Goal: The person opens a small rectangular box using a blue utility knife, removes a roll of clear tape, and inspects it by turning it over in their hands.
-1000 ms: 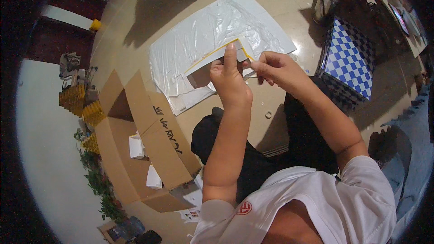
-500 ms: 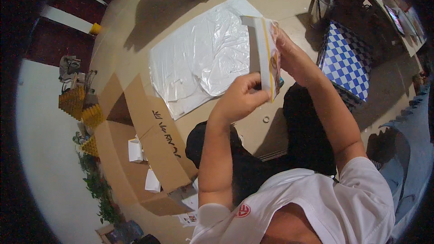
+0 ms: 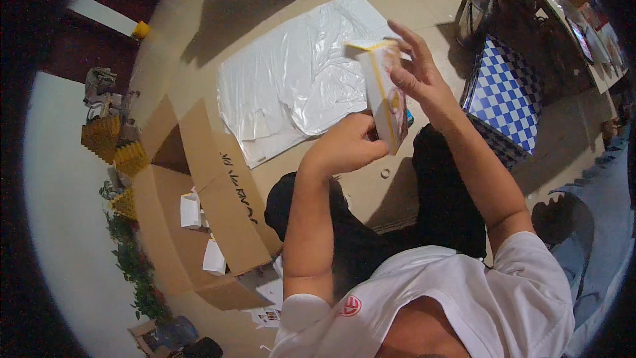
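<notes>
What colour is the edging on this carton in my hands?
Yellow edging on the white carton, best seen in the head view.

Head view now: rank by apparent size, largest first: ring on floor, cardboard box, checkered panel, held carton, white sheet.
1. Cardboard box and white sheet: too close to rank
2. Checkered panel
3. Held carton: looks bigger if nearer the camera
4. Ring

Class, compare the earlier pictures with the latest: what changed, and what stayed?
The white, yellow-edged cardboard carton has swung from slanting sideways to running lengthwise, further right. The right hand has moved to its far end, fingers now spread; the left hand has shifted to its near end. The open brown cardboard box and the blue-and-white checkered object stayed put.
</notes>
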{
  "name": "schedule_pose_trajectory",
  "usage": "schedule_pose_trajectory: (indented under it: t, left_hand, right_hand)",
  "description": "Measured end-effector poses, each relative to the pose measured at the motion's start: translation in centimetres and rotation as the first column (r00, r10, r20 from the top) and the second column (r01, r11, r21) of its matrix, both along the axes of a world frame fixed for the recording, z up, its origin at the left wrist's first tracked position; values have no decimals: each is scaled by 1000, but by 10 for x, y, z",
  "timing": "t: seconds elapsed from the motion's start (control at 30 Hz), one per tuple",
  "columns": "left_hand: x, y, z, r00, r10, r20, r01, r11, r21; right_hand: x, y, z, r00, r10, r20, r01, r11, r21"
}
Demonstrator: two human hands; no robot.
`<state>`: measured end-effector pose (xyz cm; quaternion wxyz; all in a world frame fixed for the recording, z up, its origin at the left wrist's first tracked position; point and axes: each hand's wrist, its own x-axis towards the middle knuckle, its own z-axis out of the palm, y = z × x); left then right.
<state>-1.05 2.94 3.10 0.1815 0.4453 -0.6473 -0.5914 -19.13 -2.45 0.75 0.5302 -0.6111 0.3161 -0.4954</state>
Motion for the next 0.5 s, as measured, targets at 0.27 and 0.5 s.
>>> schedule_pose_trajectory:
  t: [0.27,0.5]
  left_hand:
    - [-2,1,-8,988,-64,142,77,993,-93]
    - [-14,-14,-17,705,355,-614,-380,920,94]
  right_hand:
    - [-3,-2,-2,1000,-11,-23,10,1000,-21]
    - [0,-2,-7,995,-100,6,100,989,-113]
